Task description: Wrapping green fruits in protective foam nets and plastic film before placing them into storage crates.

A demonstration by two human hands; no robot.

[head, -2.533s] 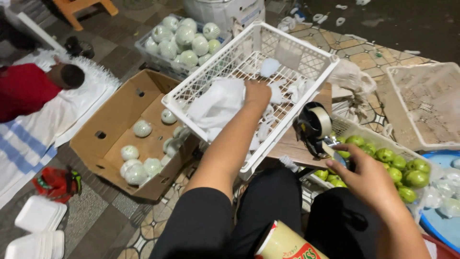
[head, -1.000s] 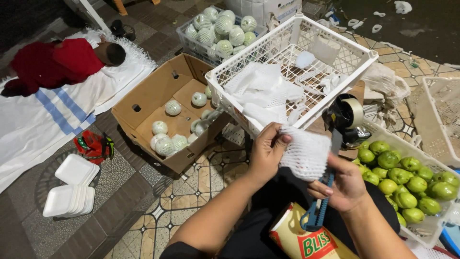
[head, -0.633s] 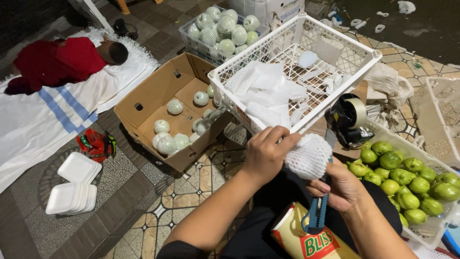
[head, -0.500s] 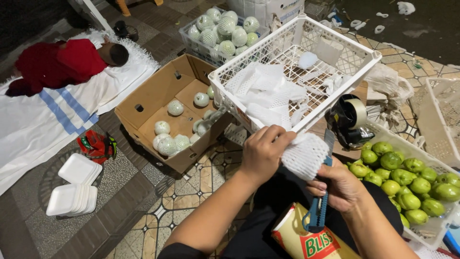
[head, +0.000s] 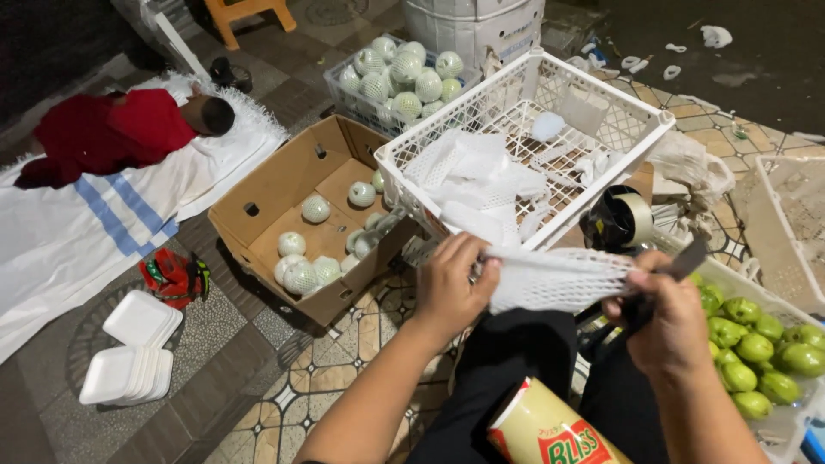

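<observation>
My left hand (head: pixel 451 283) pinches the left end of a white foam net sleeve (head: pixel 554 279). My right hand (head: pixel 666 322) grips its right end, and a dark flat tool (head: pixel 689 256) sticks up from that fist. The net is pulled out long and flat between the two hands, above my lap. Just behind it stands a white plastic basket (head: pixel 601 82) with several loose foam nets inside. To the right, a white basket (head: pixel 730 279) holds several green fruits (head: pixel 756 348). I cannot tell whether a fruit is inside the stretched net.
An open cardboard box (head: pixel 275 185) on the tiled floor holds net-wrapped fruits; a crate (head: pixel 404 73) behind has more. A tape roll (head: pixel 627 219) sits by the basket. A person in red (head: pixel 112 129) lies on a white cloth. Foam trays (head: pixel 129 357) lie left, a yellow can (head: pixel 550 430) in my lap.
The net was bunched round between my hands; now it is stretched out long and flat. My right hand has risen and moved right, and my left hand has shifted slightly left.
</observation>
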